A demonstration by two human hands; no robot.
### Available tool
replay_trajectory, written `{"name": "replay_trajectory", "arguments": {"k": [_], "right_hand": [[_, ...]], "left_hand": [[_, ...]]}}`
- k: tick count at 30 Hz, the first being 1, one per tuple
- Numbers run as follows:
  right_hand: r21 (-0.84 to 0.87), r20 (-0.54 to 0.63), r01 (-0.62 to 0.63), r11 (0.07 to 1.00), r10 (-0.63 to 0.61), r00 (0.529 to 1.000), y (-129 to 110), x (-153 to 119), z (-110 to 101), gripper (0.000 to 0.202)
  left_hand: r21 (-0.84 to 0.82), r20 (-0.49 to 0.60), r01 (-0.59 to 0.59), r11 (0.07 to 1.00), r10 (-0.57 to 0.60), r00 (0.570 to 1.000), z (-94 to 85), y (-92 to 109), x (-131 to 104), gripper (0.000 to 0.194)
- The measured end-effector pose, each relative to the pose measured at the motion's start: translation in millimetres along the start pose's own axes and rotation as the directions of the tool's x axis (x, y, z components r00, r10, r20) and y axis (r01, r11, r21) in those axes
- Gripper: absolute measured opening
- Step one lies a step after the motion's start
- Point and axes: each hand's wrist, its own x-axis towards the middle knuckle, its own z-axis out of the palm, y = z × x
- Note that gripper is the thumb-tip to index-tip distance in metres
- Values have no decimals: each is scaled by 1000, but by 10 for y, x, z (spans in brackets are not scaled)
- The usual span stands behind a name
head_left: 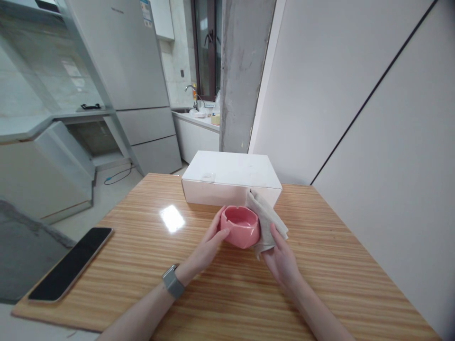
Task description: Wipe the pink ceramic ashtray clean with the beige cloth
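Here's the left hand [212, 238], thumb and fingers clamped around the near-left side of the pink bowl [243, 235], seemingly to steady it. The right hand [282, 260] grips a grey cloth [266, 225], thumb on top, fabric against the bowl's right wall; the opposed grips look well balanced. The bowl sits upright, centre stage above the wooden table [337, 265]; contact below, I can't tell. Behind lies a white box [231, 170]; far left, a dark-screened device [71, 265], safely out of elbow range.

Kitchen: tall grey fridge [131, 61], curved tap [195, 100] at sink [182, 111], wall cabinet [162, 20], pale worktop [21, 126].
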Motion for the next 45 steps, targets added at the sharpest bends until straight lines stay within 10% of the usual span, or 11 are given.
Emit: {"name": "replay_trajectory", "arguments": {"k": [19,35,45], "right_hand": [[-34,75,-130,991,132,988,-121,-59,51,37],[-175,23,7,985,-3,1000,56,-85,12,39],[-157,-58,43,987,-53,997,106,-39,-88,35]], "left_hand": [[51,66,-43,998,40,997,-124,-18,13,79],[-103,-281,175,979,-197,939,65,-31,-16,63],[-444,-79,316,838,-388,918,83,74,1,53]]}}
